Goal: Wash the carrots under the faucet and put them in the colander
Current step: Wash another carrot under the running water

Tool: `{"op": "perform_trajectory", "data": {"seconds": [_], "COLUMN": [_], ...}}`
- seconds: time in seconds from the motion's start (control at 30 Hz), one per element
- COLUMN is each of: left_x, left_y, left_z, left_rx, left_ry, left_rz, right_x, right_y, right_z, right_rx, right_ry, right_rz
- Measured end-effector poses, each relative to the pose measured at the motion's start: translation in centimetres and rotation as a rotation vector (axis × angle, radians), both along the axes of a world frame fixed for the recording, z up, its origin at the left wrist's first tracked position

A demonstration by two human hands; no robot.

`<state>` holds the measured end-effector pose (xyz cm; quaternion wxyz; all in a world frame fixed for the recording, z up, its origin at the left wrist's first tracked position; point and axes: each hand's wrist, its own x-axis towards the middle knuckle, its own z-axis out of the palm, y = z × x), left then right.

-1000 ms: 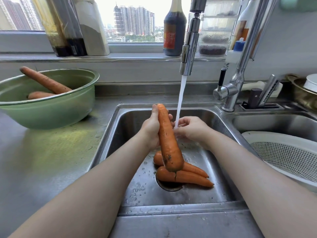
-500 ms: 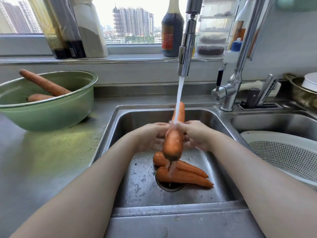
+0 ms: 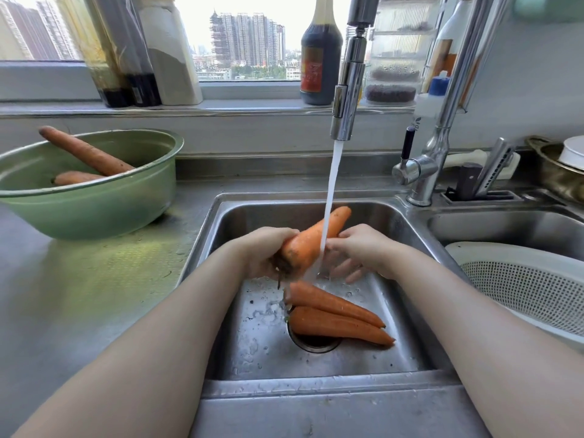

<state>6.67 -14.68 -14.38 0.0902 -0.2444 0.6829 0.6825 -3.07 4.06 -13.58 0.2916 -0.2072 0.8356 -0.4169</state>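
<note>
Head view: a long orange carrot (image 3: 316,237) is held over the left basin of a stainless-steel double sink (image 3: 401,314), tilted so that its blunt tip points up and to the right. The left hand (image 3: 268,251) has its fingers curled round the carrot's thick, dirt-marked root end and grips it firmly. The right hand (image 3: 363,251) is loose. Its thumb lies against the carrot's side and its fingers (image 3: 343,270) are spread beneath it, not closed round it. A white stream of water (image 3: 330,191) falls from the chrome pull-down faucet head (image 3: 347,90) and strikes the carrot between the two hands.

Below the hands, two more orange carrots (image 3: 335,314) lie side by side and touching on the basin floor. Their thick ends are at the round drain (image 3: 314,343) and their tips point right. On the steel counter (image 3: 79,295) to the left stands a pale green round bowl (image 3: 94,203) with two unwashed carrots (image 3: 85,151) in it, the longer one leaning on the far rim. In the right basin sits a white perforated plastic colander (image 3: 521,279), with no carrots visible in the part that shows. A dark sauce bottle (image 3: 320,49) stands on the windowsill behind the faucet.
</note>
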Motion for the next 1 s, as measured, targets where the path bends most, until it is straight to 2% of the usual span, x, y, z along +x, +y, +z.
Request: {"op": "perform_trajectory", "data": {"seconds": [0.13, 0.2, 0.3, 0.37, 0.47, 0.6, 0.7, 0.83, 1.0], "left_x": [0.1, 0.0, 0.1, 0.1, 0.4, 0.2, 0.1, 0.5, 0.7], "left_y": [0.1, 0.1, -0.1, 0.1, 0.5, 0.3, 0.1, 0.9, 1.5], "left_z": [0.4, 0.7, 1.4, 1.6, 1.9, 2.1, 1.8, 1.7, 1.8], "left_rx": [0.021, 0.047, 0.075, 0.057, 0.107, 0.246, 0.163, 0.032, -0.079], "left_ry": [-0.012, -0.010, -0.018, -0.043, -0.037, 0.108, 0.184, 0.255, 0.351], "left_rz": [0.071, 0.085, 0.047, -0.010, 0.006, 0.040, -0.022, -0.108, -0.183], "right_x": [0.0, -0.1, -0.1, -0.2, -0.1, -1.3, -1.7, -1.4, -0.6], "right_y": [0.4, 0.3, 0.0, -0.3, -0.2, 0.9, 1.6, 1.6, 0.8], "right_z": [1.4, 1.6, 2.0, 2.0, 1.0, -0.4, -0.7, -0.8, 0.0], "right_rx": [0.388, 0.487, 0.487, 0.395, 0.185, 0.045, -0.014, 0.023, -0.074], "right_ry": [0.504, 0.638, 0.778, 0.820, 0.624, 0.242, 0.031, -0.007, 0.000], "right_rz": [0.027, 0.041, 0.013, 0.122, 0.310, 0.311, 0.294, 0.336, 0.304]}}
